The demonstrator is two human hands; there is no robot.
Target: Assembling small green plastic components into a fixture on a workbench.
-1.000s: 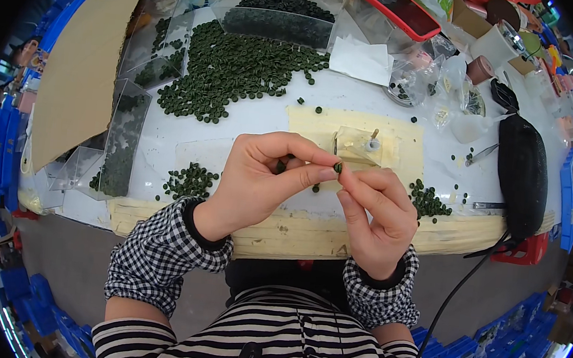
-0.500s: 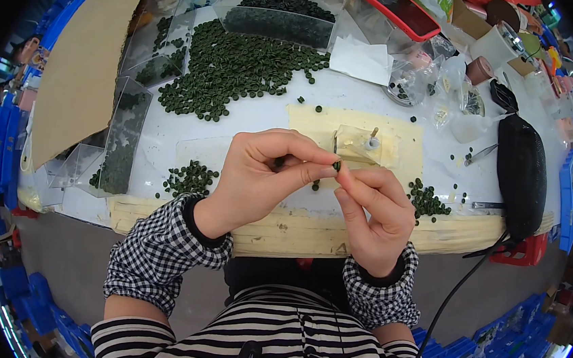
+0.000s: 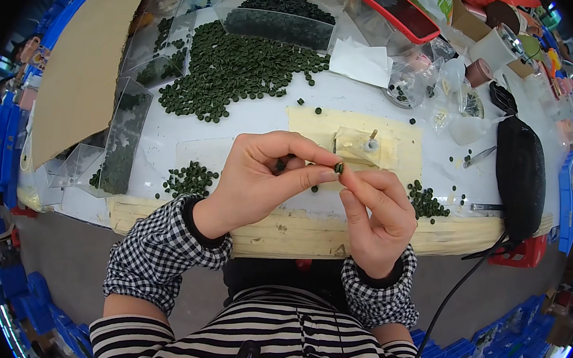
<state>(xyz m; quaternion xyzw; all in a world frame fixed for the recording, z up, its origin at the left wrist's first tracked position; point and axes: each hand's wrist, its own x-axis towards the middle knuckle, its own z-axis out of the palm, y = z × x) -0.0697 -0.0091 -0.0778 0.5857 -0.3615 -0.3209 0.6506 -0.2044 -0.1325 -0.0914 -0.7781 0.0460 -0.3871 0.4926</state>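
Between thumb and forefinger, my left hand (image 3: pixel 259 176) pinches a small dark green disc (image 3: pixel 339 167). Another dark piece shows among the curled fingers of that hand. My right hand (image 3: pixel 382 215) has its forefinger tip against the disc's right side, its thumb held apart below and its other fingers bent. Just beyond the hands, a small fixture (image 3: pixel 357 146) with a short upright pin is taped to a yellowish sheet (image 3: pixel 409 145). Small heaps of similar discs lie beside each hand: a left heap (image 3: pixel 190 179) and a right heap (image 3: pixel 426 200).
A large pile of green discs (image 3: pixel 234 72) spreads across the white table (image 3: pixel 161 134), with a clear box (image 3: pixel 279 28) of them behind. Cardboard (image 3: pixel 85 66) leans at left over clear trays. A red-edged phone (image 3: pixel 390 11), white paper (image 3: pixel 362 59) and a black pouch (image 3: pixel 519 179) are around.
The disc has turned slightly at my left fingertips. My right thumb has shifted a little to the right, with both hands otherwise in nearly the same place.
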